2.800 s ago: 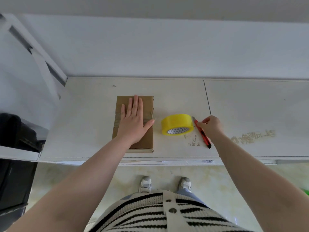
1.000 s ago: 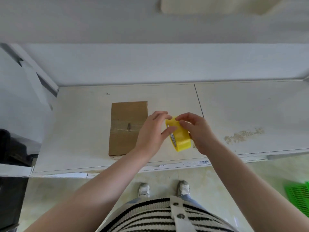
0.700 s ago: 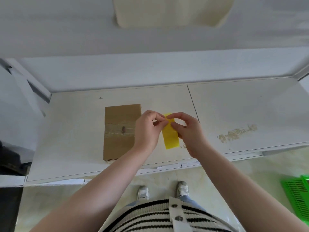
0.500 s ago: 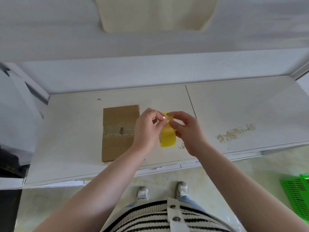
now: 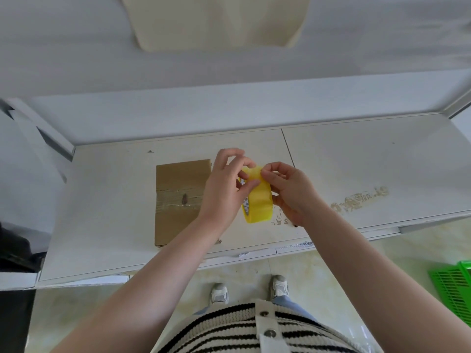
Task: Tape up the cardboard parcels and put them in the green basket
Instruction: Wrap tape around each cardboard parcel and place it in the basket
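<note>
A flat cardboard parcel (image 5: 178, 200) lies on the white counter (image 5: 107, 212), a band of clear tape across its middle. Just right of it, both hands hold a yellow tape roll (image 5: 258, 202) on edge above the counter. My left hand (image 5: 224, 189) grips the roll's left side, thumb on its outer face. My right hand (image 5: 288, 192) pinches the roll's top edge with its fingertips. A corner of the green basket (image 5: 456, 289) shows on the floor at the far right.
A dried stain (image 5: 359, 200) marks the counter right of my hands. A dark tip pokes out beneath my right hand; it looks like the cutter. A dark object (image 5: 15, 245) sits at the left edge. A cream sheet (image 5: 216, 19) hangs on the wall.
Earlier my left hand lay flat on the parcel and my right held a red cutter. Both hands have since lifted the roll and turned it, fingertips working at its top edge.
</note>
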A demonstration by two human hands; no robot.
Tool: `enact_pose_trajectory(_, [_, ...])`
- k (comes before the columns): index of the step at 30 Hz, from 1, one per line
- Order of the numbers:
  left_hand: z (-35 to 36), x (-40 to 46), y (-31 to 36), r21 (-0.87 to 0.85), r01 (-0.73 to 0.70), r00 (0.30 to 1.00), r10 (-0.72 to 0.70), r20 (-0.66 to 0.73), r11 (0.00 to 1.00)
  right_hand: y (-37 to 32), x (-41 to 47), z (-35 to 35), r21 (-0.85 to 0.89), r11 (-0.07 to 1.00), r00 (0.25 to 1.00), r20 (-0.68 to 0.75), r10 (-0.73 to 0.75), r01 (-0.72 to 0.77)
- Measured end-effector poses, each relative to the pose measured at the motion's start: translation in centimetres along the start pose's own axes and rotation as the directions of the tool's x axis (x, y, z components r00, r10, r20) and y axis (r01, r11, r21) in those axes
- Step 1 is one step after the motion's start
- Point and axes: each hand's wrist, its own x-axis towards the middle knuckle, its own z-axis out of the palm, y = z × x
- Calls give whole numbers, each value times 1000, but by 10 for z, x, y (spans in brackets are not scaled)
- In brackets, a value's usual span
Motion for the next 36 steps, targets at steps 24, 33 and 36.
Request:
enact_pose_trajectory(24, [3,13,-8,-152,338,941,-330,77,929,0,8,3,-361,924,987,-45,-153,127])
enact_pose_trajectory(33, [8,19,-5,-272,486,873,-475,108,831,6,10,10,-348,927,975,-118,-187,136])
enact_pose_trajectory(36, [5,22,-6,-241,492,870,-482,103,837,4,9,11,-249,964,986,-116,-123,91])
